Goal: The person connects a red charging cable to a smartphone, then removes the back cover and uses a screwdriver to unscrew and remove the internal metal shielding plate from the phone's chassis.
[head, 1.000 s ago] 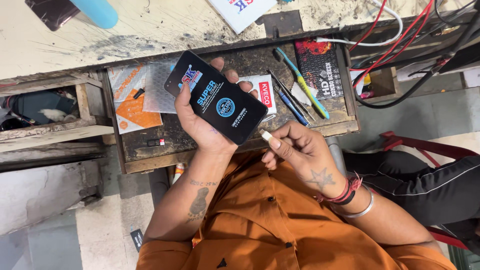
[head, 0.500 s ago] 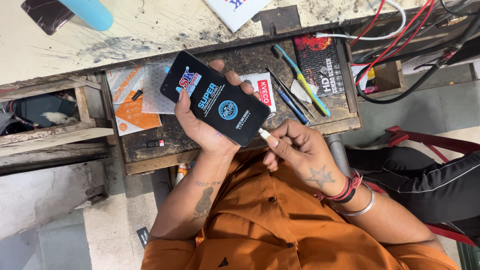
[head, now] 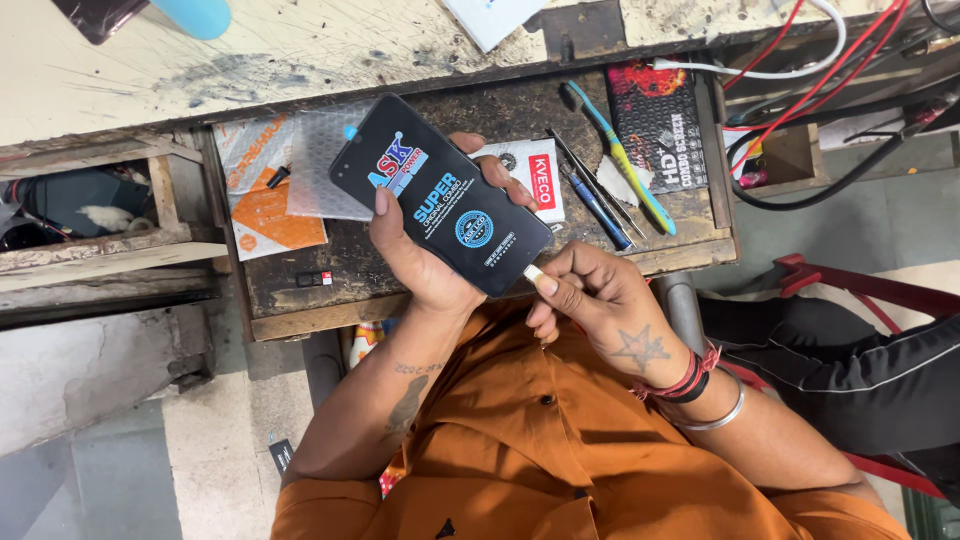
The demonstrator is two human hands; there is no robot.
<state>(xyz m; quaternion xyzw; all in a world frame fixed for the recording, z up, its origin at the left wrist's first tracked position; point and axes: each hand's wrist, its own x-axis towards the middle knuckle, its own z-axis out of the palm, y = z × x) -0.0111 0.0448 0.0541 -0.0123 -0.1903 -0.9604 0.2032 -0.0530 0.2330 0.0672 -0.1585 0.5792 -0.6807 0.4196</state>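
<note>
While the left hand (head: 425, 265) wraps around a flat black phone screen (head: 440, 195), thumb pressed along one long edge and fingertips curling over the other, the glossy rectangular panel tilts diagonally above an open wooden drawer (head: 300, 320). Its smooth face carries a printed protective film in blue, white and red. At the panel's lower corner, the right hand (head: 600, 310) pinches a small pale tab (head: 533, 272) between thumb and forefinger, the other fingers curled loosely beneath. A star shape marks the back of that hand, and red thread, a dark band and a thin metal bangle (head: 715, 415) circle the wrist.

Inside the drawer's rough, dark, scuffed bottom lie a slim toothbrush with a blue and yellow handle (head: 625, 165), thin dark tweezers (head: 590, 185), a black box with red and orange print (head: 660, 125), a small white packet (head: 535, 175) and an orange and white pouch (head: 265, 190). Above the drawer runs a scratched, pale, stained worktop (head: 300, 45). Red, white and black cables (head: 800, 110) loop at the right. An orange buttoned shirt (head: 540, 450) fills the lower view.
</note>
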